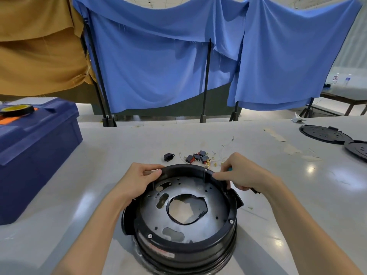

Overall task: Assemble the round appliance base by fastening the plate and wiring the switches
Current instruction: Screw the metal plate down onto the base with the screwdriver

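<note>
One round base, lower centre of frame, metal plate seated inside. Three screws visible on the rim. About four switches and one black socket sit just above it. Left hand grips the rim's upper left, thumb on top. Right hand is at the upper right, curled round a teal-handled tool, fingertip touching the rim. Two black covers far right.

Glossy grey table, blue cloth on black stands, tan cloth
</note>
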Available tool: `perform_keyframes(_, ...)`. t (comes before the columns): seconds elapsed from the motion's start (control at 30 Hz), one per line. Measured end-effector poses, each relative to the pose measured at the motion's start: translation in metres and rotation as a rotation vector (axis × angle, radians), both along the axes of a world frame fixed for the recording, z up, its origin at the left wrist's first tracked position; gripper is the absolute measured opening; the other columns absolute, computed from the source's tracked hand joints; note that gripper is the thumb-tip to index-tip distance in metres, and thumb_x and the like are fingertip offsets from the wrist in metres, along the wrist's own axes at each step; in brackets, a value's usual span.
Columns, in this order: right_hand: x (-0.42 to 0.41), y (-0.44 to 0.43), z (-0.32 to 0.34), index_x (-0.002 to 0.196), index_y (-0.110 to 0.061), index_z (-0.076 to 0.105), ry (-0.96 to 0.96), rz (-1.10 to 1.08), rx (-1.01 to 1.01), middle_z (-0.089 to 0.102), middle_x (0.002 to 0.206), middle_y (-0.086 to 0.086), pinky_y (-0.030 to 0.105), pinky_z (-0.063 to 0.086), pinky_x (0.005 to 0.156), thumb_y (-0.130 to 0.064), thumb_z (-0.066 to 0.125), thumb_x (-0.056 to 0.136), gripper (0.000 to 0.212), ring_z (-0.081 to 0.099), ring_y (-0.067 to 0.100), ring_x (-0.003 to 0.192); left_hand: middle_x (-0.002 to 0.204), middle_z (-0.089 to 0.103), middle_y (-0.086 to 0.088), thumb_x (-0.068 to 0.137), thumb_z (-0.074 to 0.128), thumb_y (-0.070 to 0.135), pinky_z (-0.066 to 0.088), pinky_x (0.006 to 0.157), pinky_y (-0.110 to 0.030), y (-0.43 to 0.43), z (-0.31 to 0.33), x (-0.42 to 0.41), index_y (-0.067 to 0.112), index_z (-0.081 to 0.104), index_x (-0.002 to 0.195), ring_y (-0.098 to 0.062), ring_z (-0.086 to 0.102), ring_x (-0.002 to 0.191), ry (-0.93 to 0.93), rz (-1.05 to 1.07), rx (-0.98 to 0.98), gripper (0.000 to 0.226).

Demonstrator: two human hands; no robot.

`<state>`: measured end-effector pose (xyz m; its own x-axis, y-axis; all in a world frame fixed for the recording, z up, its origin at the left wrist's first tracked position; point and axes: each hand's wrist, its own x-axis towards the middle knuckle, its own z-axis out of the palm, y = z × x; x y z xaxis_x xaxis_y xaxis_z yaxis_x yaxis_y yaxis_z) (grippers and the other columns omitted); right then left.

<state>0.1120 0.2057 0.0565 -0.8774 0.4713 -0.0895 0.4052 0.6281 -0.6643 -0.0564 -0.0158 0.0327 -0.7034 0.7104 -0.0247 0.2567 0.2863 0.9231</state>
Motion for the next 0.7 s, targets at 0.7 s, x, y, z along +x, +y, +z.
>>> perform_keyframes(0.7,0.004,0.064,-0.006,0.114,0.012,0.055,0.541,-0.335,-0.837,0.055,0.083,0.019,0.035,0.050,0.062,0.011,0.048,0.092,0.023,0.057,0.026,0.066,0.117,0.067,-0.009,0.101,0.043,0.012,0.048,0.094,-0.040,0.025,-0.002,0.001,0.025,0.061,0.128,-0.027,0.060,0.108,0.595,0.037,-0.337,0.036)
